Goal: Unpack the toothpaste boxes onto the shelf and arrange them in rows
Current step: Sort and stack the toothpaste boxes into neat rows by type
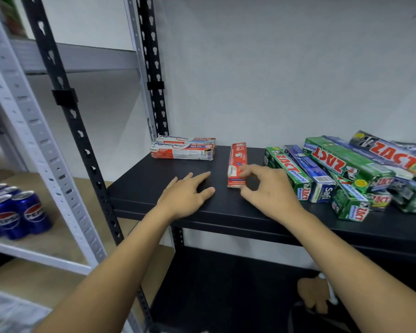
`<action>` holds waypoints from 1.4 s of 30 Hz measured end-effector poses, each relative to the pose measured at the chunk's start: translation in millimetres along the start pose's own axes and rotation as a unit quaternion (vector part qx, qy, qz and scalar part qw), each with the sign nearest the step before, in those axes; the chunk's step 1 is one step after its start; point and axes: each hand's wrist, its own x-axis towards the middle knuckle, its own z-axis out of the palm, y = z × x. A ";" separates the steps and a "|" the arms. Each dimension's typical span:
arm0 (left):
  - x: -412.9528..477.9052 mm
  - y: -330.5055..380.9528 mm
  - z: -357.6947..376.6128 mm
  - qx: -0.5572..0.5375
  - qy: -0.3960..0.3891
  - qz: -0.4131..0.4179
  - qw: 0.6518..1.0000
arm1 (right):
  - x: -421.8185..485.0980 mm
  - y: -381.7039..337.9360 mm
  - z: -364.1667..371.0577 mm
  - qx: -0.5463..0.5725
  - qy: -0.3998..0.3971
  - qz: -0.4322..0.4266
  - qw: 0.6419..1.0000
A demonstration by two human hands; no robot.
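Hands meet on the black shelf (135, 188): left hand (185, 195) lies flat, fingers spread; right hand (267, 188) pinches the red toothpaste box (237, 159) at centre. Piled boxes (341, 164) crowd the right; Pepsi cans (12, 212) stand lower left.

Off to the left stands a grey slotted-metal rack (31, 123) with pale wooden boards (0, 174). On its middle board sits a cluster of blue Pepsi cans (31, 212), upright and packed close together. A plain white wall (286, 68) runs behind everything, and on the rack's upper level something green (12, 13) is too blurred to name.
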 end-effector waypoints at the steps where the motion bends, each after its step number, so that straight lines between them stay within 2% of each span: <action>1: 0.4 3.3 2.2 -0.012 0.003 0.004 1.000 | -1.0 -0.5 -2.1 0.050 -0.011 0.009 0.999; 5: 5.0 20.8 11.1 -0.113 0.049 0.012 0.992 | -0.2 2.2 -2.4 0.187 -0.065 0.058 0.979; 9: 15.5 40.7 19.9 -0.155 0.084 0.014 0.984 | 1.7 8.0 -2.1 0.298 -0.071 0.100 0.947; 14: 27.1 53.6 23.4 -0.195 0.130 0.003 0.972 | 3.9 12.7 -3.7 0.340 -0.066 0.119 0.931; 20: 13.1 49.7 21.2 -0.192 0.201 -0.034 0.960 | 2.7 13.6 -3.1 0.247 -0.044 0.110 0.962; 26: -40.1 22.3 3.6 -0.231 0.178 -0.017 0.956 | -0.9 7.2 -7.3 0.058 -0.018 0.054 0.997; 29: -56.6 0.3 -10.1 -0.296 0.128 -0.001 0.947 | -0.3 7.4 -10.3 0.059 -0.015 0.053 0.997; 31: -60.9 -12.5 -18.9 -0.334 0.127 -0.007 0.934 | -0.1 8.7 -10.7 0.076 -0.021 0.057 0.995; 33: -61.5 -18.5 -24.1 -0.333 0.165 -0.020 0.928 | 0.5 9.4 -9.8 0.084 -0.041 0.061 0.994; 38: -57.0 -23.2 -17.8 -0.230 0.290 -0.037 0.928 | 5.5 12.6 -3.1 0.078 -0.096 0.060 0.990; 42: -56.3 -30.2 -14.1 -0.253 0.255 -0.020 0.933 | 6.8 13.7 -2.7 0.077 -0.101 0.065 0.990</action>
